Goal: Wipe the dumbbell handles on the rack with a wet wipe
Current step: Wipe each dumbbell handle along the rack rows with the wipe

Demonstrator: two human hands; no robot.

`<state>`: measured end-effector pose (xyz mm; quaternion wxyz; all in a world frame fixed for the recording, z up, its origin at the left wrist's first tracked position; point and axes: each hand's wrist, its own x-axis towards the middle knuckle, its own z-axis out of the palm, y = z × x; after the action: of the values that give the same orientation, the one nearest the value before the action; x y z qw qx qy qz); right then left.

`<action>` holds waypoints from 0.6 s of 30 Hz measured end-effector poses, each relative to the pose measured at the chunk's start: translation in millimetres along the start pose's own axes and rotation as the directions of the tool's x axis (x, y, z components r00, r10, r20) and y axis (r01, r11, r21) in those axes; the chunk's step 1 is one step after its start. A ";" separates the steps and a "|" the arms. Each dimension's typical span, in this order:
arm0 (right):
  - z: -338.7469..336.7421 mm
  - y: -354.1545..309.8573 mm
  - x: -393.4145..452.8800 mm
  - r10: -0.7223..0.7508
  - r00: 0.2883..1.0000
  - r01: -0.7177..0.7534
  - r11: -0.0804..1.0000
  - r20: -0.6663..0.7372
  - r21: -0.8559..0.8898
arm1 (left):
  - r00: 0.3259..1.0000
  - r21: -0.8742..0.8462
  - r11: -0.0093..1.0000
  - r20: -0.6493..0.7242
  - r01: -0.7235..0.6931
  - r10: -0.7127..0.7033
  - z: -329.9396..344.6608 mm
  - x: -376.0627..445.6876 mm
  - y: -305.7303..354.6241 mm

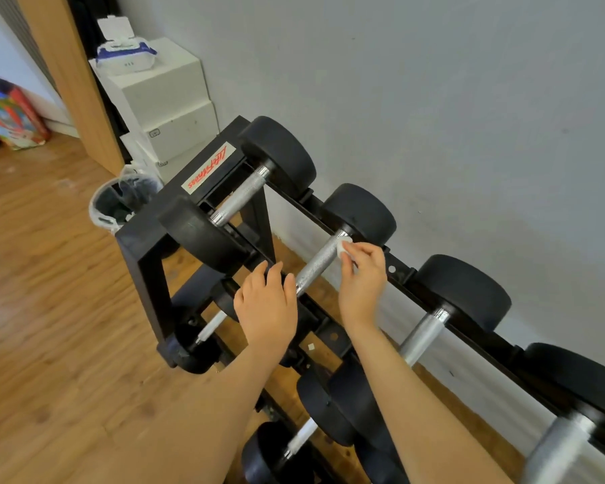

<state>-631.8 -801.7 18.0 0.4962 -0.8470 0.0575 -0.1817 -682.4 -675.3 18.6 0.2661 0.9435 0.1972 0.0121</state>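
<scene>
Right hand (362, 274) pinches wipe (343, 248) at second handle's (320, 265) far end; left hand (266, 302) relaxed, steadying the near weight. Most handles apparently left.

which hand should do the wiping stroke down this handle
Right. The right hand already pinches the wipe against the far end of the handle. The left hand holds no wipe and rests over the dumbbell's near end.

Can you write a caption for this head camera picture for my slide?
Right hand wipes a dumbbell handle with a wet wipe.
</scene>
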 end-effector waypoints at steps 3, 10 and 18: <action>12.8 2.3 -1.8 0.015 0.998 -0.012 0.999 -0.058 0.048 | 0.998 0.000 1.000 -0.067 -0.012 0.012 6.3 1.9 -0.9; 28.3 16.3 0.1 0.025 0.996 -0.018 0.996 -0.088 0.088 | 0.976 -0.076 0.994 -0.211 -0.073 0.055 14.4 0.0 -4.4; 38.0 16.6 -0.5 0.160 0.963 -0.108 0.966 -0.216 0.235 | 0.976 -0.073 0.994 -0.210 -0.076 0.059 17.6 -0.3 -7.2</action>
<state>-617.0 -778.7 -13.1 0.5885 -0.7534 0.1520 -0.2509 -683.1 -678.5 -0.2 0.2814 0.9317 0.1912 0.1273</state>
